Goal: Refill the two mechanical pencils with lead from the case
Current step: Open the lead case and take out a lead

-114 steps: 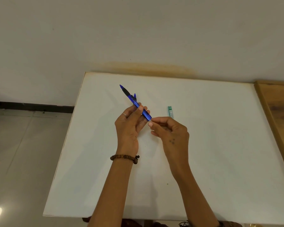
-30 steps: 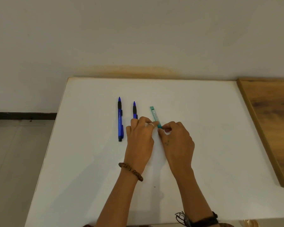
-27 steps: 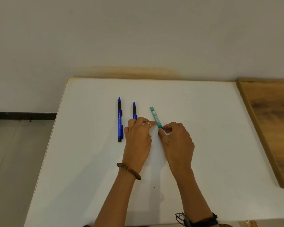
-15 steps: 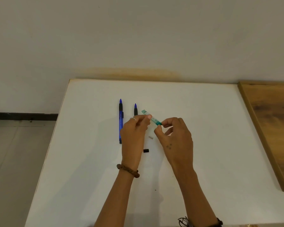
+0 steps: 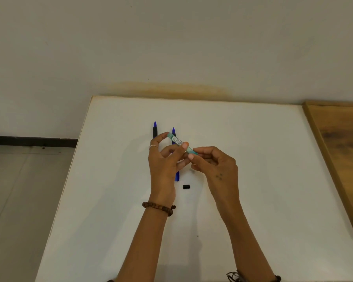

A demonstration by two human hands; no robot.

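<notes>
Lead case [image 5: 181, 143] pinched at both ends, left hand [image 5: 163, 169] far, right hand [image 5: 216, 169] near, above the counter [image 5: 273, 180]; a hard tug could scatter leads.

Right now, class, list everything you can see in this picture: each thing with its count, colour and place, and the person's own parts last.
Mechanical pencils: two, blue with black grip, lying side by side on the table, partly behind the left hand.
Lead case: one, teal, held above the table by both hands.
Small cap: one, black, on the table between the wrists.
Table: one, white.
Wooden surface: one, brown, right edge.
Left hand: ring, beaded bracelet.
Right hand: pinching the case's near end.
</notes>
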